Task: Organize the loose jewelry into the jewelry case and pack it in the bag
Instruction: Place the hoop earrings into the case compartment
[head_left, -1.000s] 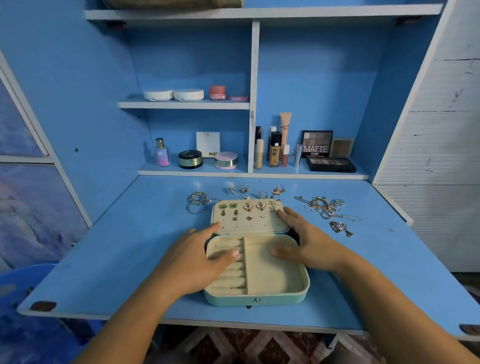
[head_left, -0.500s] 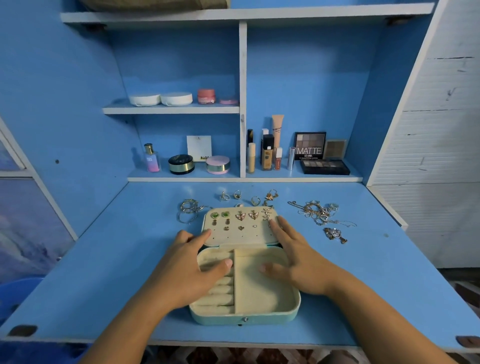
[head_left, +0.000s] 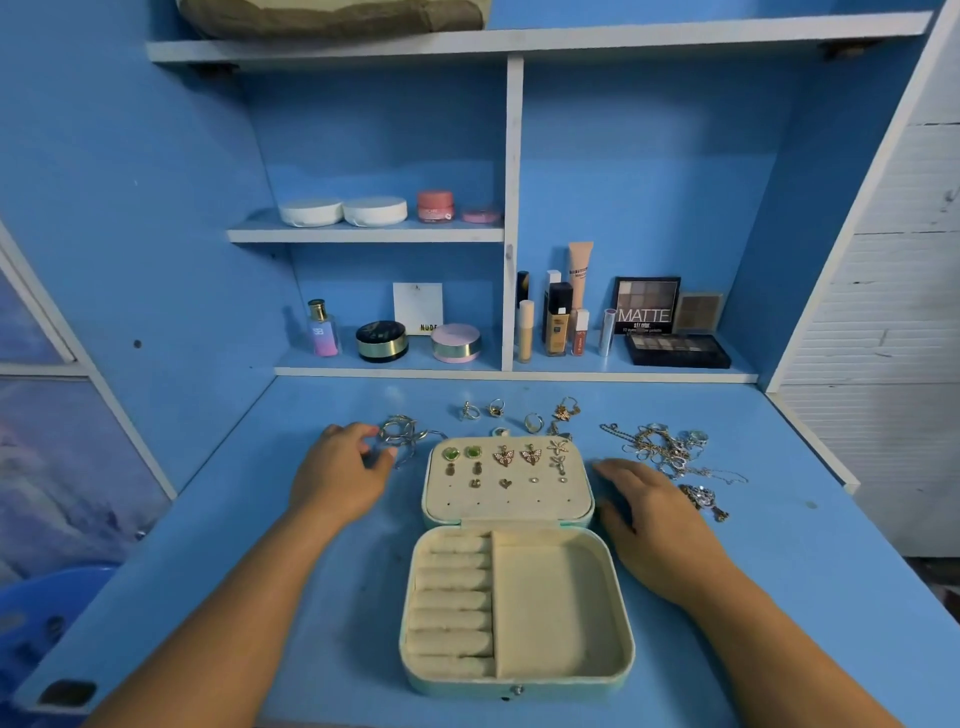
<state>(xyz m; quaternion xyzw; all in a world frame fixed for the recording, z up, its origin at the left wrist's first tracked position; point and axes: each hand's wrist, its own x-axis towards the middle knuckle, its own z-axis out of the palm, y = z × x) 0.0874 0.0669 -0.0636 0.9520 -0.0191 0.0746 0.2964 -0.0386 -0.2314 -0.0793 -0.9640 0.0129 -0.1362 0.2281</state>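
- Left hand: fingers loosely curled at silver bangles, seemingly not yet gripping; stack may scatter.
- Right hand: flat, empty, beside tangled chains; snag risk.

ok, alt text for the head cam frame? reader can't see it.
An open jewelry case lies on a blue desk, earrings pinned in its lid, its lower half empty. The left hand touches silver bangles left of the lid; the right hand lies flat on the desk right of the case, beside tangled chains.
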